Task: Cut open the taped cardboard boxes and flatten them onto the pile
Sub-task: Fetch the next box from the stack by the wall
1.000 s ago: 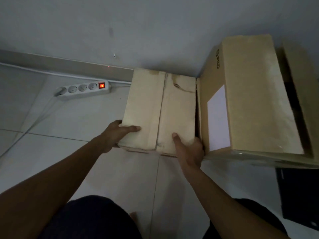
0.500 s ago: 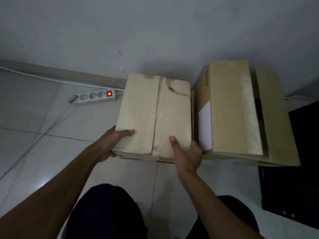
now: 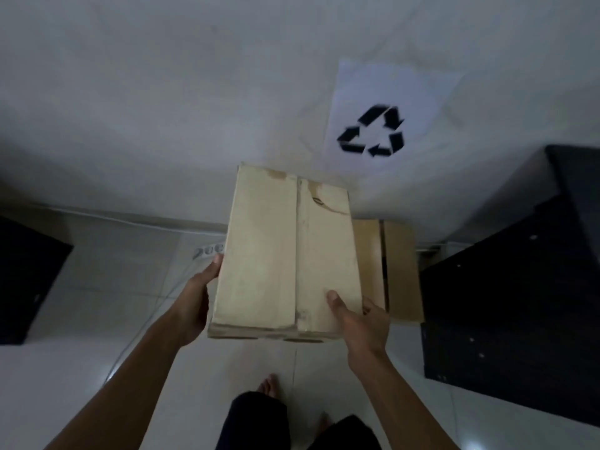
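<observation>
Bare forearms (image 3: 136,368), bare feet (image 3: 268,384), dark trousers (image 3: 256,420).

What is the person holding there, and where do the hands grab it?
A closed cardboard box. The left hand grips its left side; the right hand holds its near right corner, thumb on top.

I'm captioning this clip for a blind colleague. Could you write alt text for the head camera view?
Two hands, left hand and right hand, hold a closed pale cardboard box above a white tiled floor. Behind it a second cardboard box sits on the floor, under a recycling sign on the wall; dark furniture stands at right.
</observation>
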